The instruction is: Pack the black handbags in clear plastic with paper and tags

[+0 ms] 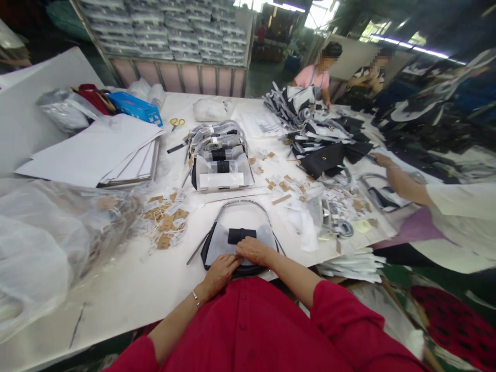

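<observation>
A black handbag (241, 235) in a pale wrapper lies flat at the near edge of the white table (127, 289). 2 hands rest on its near side, left hand (220, 272) and right hand (253, 251) touching, fingers curled; whether they pinch the wrapper cannot be told. Brown tags (166, 223) lie just left.

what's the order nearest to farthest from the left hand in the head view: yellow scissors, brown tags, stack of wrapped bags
1. brown tags, left of the left hand
2. stack of wrapped bags, mid-table
3. yellow scissors, far back
</observation>
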The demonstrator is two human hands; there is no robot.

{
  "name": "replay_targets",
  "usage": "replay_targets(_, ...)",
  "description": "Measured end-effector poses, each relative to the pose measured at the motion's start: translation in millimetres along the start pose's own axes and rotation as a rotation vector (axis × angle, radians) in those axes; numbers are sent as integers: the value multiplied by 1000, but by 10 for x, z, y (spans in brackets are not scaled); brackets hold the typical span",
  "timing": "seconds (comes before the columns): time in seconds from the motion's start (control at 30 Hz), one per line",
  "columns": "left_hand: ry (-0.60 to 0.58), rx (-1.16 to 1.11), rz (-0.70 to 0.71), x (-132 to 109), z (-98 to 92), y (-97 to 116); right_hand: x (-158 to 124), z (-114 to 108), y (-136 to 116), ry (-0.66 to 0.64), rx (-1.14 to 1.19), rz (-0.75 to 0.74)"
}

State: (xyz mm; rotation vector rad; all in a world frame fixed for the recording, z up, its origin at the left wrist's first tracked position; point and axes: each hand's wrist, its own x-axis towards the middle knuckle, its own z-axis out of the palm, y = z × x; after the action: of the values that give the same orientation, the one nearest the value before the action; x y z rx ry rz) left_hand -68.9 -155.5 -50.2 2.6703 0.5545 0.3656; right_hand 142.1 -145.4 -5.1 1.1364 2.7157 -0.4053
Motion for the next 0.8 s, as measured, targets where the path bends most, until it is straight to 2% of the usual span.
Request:
replay_targets(0.13,45,20,10,-22,45,-55,16,-46,-48,-21,86,84)
replay_targets(0.3,87,40,23,-7,102,-75,16,-93,-150,-34,304,512)
replay_targets(0.43,77,57,-11,2,126,-47,59,-123,-278,-51,328,711)
replay_targets(0.6,-31,-4,-92,36,78,16,221,-192,-381,-117,369,815)
replay_targets(0.8,-167,-79,-139,93,20,49,390,-279,-238,-219,402,820)
